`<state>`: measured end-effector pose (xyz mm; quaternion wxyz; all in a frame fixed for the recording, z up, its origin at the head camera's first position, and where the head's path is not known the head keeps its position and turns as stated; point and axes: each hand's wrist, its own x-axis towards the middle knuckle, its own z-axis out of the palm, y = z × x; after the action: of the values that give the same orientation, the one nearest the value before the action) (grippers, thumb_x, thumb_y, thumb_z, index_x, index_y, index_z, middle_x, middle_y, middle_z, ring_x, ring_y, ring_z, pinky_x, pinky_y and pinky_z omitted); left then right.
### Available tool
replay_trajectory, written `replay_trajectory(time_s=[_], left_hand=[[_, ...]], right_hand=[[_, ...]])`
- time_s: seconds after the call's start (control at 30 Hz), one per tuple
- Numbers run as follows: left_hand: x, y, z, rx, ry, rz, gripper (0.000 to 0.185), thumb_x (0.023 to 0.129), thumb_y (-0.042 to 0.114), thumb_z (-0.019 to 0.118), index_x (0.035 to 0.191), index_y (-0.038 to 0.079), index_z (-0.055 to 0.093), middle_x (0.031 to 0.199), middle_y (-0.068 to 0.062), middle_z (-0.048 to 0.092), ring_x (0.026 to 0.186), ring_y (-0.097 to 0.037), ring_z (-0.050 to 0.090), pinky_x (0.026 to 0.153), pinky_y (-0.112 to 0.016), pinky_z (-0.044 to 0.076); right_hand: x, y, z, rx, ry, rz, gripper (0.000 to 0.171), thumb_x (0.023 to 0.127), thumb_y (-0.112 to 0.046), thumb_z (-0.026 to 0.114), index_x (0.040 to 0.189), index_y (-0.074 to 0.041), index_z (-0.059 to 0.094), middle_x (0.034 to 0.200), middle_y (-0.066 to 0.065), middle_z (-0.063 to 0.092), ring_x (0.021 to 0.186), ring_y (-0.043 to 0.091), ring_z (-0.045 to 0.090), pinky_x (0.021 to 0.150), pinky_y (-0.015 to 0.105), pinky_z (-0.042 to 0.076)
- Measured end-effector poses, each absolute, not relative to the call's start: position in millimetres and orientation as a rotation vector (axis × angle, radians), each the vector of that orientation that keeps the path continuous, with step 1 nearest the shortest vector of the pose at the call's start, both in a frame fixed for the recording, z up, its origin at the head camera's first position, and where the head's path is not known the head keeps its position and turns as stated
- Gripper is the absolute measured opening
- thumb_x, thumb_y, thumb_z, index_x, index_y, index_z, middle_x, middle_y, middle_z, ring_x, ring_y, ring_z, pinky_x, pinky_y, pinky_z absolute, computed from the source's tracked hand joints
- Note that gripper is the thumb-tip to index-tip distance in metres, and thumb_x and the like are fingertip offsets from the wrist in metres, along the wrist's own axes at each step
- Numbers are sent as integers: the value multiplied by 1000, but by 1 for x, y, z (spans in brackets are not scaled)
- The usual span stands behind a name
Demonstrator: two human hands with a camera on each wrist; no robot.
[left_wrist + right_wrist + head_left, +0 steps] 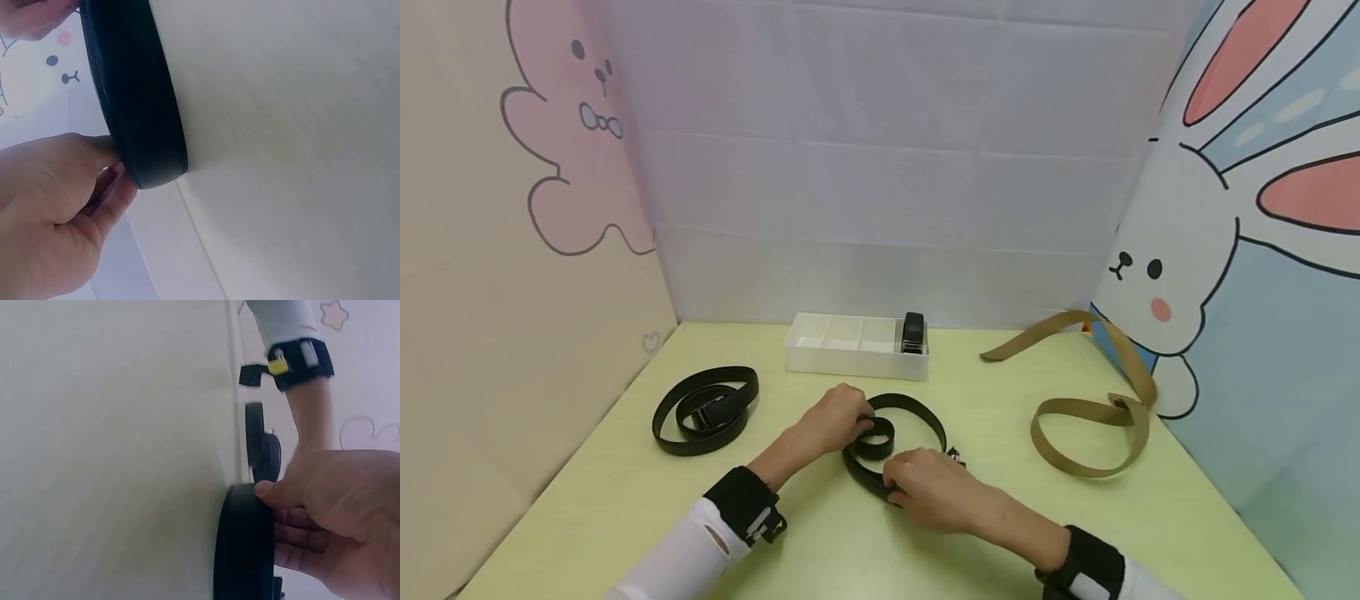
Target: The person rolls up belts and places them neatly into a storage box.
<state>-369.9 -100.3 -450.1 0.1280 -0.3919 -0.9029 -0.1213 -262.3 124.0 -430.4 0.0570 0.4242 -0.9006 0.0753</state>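
Both hands, left (835, 417) and right (928, 487), grip black belt (925, 414) (half-coiled).

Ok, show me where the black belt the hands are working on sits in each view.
Head: black belt, low centre, between both hands.
Left wrist: black belt, upper left, pinched by left hand.
Right wrist: black belt, bottom centre, under right hand.
Shared landmark: yellow-green table.
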Motion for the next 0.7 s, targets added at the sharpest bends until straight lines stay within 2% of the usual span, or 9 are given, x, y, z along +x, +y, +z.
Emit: replay_trajectory(time_s=[0.13, 0.3, 0.5, 0.57, 0.7], left_hand=[[-372, -109, -451, -1155, -2627, -383, 14, 97, 5, 87, 85, 12, 87, 83, -1, 82, 80, -14, 77, 71, -25, 57], [-373, -119, -452, -1195, -2611, -427, 8, 97, 3, 87, 95, 10, 91, 90, -4, 86, 85, -18, 81, 75, -27, 63], [-372, -131, -456, -1239, -2584, -482, 13, 96, 1, 87, 87, 11, 88, 83, 0, 83, 76, -7, 73, 69, -22, 56], [-372, -133, -457, -1234, -2587, -509, 13, 96, 1, 87, 87, 11, 88, 83, 1, 83, 74, -2, 70, 68, -19, 53], [-370, -134, -459, -1220, -2588, -531, 10, 96, 3, 87, 90, 10, 90, 83, 1, 84, 73, -2, 70, 67, -19, 53]], right_hand=[[-275, 152, -429, 1267, -2687, 75, 15, 96, -9, 89, 91, -16, 77, 89, -4, 72, 82, 10, 70, 69, 25, 58], [-300, 198, -428, 1233, -2666, 31, 19, 92, -2, 89, 90, -15, 75, 89, -4, 66, 84, 13, 63, 71, 26, 56], [-320, 246, -425, 1129, -2768, 113, 20, 95, 3, 85, 90, -13, 74, 92, -2, 66, 88, 14, 61, 70, 26, 52], [-323, 253, -424, 1110, -2792, 136, 20, 96, 3, 83, 90, -13, 73, 94, -2, 68, 88, 14, 61, 69, 26, 51], [-318, 247, -420, 1124, -2842, 155, 19, 98, 8, 76, 98, -11, 77, 101, 1, 72, 95, 20, 69, 75, 30, 59]])
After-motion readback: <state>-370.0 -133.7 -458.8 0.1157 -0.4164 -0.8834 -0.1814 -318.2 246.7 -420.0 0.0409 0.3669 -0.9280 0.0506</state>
